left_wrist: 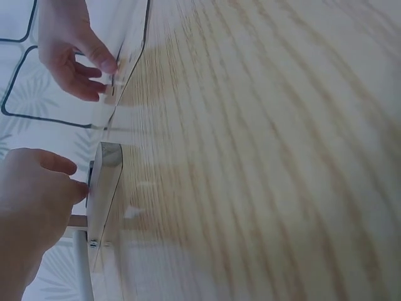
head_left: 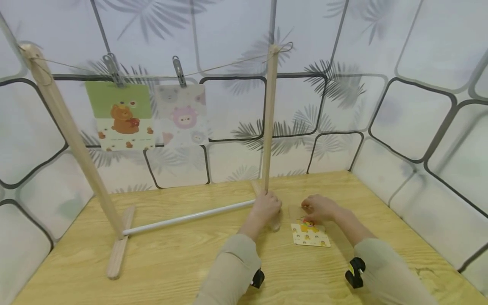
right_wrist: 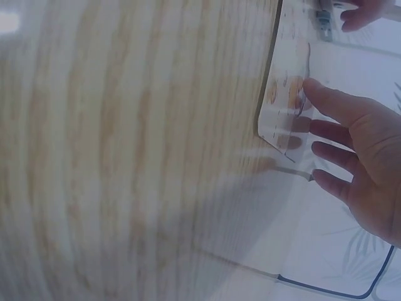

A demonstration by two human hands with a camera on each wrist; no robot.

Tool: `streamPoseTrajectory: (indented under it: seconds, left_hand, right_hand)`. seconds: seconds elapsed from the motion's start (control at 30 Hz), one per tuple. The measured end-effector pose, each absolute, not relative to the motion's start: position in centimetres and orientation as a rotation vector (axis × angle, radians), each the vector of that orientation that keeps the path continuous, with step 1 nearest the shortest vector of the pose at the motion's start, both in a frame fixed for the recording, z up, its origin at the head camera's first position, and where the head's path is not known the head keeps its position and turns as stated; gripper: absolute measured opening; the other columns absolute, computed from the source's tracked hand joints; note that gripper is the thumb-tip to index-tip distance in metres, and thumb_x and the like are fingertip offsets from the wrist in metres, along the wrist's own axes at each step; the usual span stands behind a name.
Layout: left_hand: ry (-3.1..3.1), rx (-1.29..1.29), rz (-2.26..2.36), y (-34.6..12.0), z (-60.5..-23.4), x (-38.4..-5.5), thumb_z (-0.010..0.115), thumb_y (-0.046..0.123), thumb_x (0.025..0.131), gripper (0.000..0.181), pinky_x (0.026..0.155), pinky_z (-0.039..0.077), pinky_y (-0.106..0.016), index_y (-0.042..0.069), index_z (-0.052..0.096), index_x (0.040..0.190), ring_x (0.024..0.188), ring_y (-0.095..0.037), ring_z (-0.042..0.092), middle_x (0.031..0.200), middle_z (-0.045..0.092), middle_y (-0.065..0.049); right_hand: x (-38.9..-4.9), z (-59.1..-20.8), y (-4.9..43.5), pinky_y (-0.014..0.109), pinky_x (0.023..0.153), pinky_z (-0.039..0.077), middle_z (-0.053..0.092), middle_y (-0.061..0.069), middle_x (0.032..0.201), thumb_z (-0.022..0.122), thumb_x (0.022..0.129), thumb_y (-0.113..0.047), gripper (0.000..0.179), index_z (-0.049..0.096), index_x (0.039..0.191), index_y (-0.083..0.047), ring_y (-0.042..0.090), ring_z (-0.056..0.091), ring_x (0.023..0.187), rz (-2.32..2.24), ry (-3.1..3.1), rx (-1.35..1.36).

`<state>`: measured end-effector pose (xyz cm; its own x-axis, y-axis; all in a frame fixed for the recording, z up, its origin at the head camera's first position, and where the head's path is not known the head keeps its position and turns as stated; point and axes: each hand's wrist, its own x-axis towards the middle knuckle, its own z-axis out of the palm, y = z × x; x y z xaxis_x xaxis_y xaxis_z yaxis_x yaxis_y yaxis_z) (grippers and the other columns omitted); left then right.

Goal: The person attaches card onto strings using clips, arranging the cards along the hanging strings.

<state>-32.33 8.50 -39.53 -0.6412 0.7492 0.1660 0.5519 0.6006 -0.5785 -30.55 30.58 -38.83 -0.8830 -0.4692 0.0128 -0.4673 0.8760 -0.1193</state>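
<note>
A yellow-and-white card with a bear print [head_left: 310, 235] lies on the table. My right hand [head_left: 320, 208] is over its far part, loosely bent, with thumb and fingers apart; the right wrist view shows the thumb [right_wrist: 332, 103] beside the card [right_wrist: 282, 81]. My left hand [head_left: 264, 206] is at the foot of the right wooden post [head_left: 269, 123]. In the left wrist view, its fingertips [left_wrist: 78, 190] are beside the wooden foot [left_wrist: 105, 188], partly hiding a small dark thing there. A small grey object [right_wrist: 324, 25] shows near the left fingers in the right wrist view.
A string [head_left: 228, 65] runs between two wooden posts. Grey clips hold a green-and-white bear card [head_left: 123, 135] and a pale card with a pink animal [head_left: 184, 116] on it. A white rod [head_left: 190, 217] joins the posts low down. Patterned curtains stand behind and at the sides.
</note>
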Motion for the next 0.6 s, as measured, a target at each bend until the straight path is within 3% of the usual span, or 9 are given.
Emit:
streamPoseTrajectory:
  seconds: [0.4,0.6]
  left_hand:
    - [-2.566,-1.038,0.587,9.5,-39.5,-31.8,0.067,0.037,0.082,0.032,0.082,0.046,-0.027,0.025,0.064,0.111,0.095,-0.012,0.055,0.107,0.062,0.004]
    - [-2.596,-0.966,0.633,10.2,-40.0,-32.1,0.067,0.03,0.083,0.026,0.079,0.047,-0.026,0.027,0.067,0.109,0.09,-0.01,0.056,0.102,0.062,0.006]
  right_hand:
    - [-30.3,-38.7,30.6,0.041,0.078,0.048,0.061,0.01,0.099,0.073,0.079,-0.029,0.04,0.064,0.107,-0.002,0.027,0.058,0.09,-0.231,3.019,-0.762]
    - [-30.4,-38.6,30.6,0.041,0.078,0.047,0.061,0.009,0.098,0.073,0.079,-0.028,0.039,0.064,0.106,-0.002,0.026,0.058,0.089,-0.209,3.027,-0.773]
